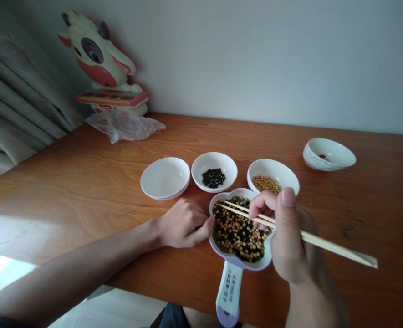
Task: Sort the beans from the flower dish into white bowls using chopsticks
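In front of me lies a white and lavender scalloped dish with a handle [229, 291], filled with mixed tan soybeans, black beans and small green beans [242, 234]. My left hand [187, 223] rests on the table with its fingers curled and its thumb over the dish's left rim. My right hand [290, 232] is closed around a pair of wooden chopsticks [338, 248]. Their tips are close together over the beans at the dish's upper left; I cannot make out a bean between them. Behind the dish, a white bowl [201, 161] holds black beans and another bowl [286, 171] holds soybeans.
A white bowl [165, 177] with no beans visible stands at the left of the row. Farther right is another bowl [329, 155] with a little brown content. A cow-shaped toy keyboard [102, 64] and a crumpled plastic bag [124, 126] sit at the back left, near a curtain [20, 100].
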{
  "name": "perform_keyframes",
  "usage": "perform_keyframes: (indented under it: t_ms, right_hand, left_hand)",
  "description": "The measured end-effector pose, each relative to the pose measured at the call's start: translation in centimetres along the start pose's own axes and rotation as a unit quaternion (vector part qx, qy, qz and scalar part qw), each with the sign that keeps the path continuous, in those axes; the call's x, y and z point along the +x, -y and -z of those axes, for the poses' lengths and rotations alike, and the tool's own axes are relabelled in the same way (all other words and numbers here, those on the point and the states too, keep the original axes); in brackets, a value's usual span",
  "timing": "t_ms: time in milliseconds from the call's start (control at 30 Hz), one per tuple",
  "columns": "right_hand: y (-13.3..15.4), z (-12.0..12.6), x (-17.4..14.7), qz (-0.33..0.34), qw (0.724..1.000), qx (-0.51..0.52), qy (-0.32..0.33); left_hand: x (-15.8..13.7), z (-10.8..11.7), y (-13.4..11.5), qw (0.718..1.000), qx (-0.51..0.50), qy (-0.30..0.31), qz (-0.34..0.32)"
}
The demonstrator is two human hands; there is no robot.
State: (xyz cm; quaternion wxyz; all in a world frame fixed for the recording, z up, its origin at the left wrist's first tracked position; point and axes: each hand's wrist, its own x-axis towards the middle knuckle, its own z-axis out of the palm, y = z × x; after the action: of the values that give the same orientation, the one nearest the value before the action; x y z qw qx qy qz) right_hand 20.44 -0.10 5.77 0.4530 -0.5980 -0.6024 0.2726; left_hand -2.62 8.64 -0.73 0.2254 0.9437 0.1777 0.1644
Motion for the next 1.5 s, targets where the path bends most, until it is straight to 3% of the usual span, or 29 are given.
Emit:
perform_keyframes:
  t_ms: [1067, 1233, 1367, 1500]
  right_hand:
    - [0.2, 0.0, 0.1, 0.028, 0.999, 0.023, -0.038]
    - [-0.1, 2.5, -0.7, 0.035, 0.994, 0.042, -0.095]
    - [-1.5, 4.7, -1.1, 0.037, 0.975, 0.002, -0.218]
    - [-2.6, 5.3, -0.8, 0.016, 0.948, -0.014, -0.317]
  left_hand:
    - [0.0, 0.0, 0.1, 1.000, 0.001, 0.007, -0.001]
    - [-0.2, -0.1, 0.2, 1.000, -0.003, 0.004, 0.002]
    - [-0.3, -0.3, 0.4, 1.000, -0.006, 0.003, 0.000]
    - [-0.5, -0.4, 0.5, 1.000, -0.006, 0.006, -0.001]
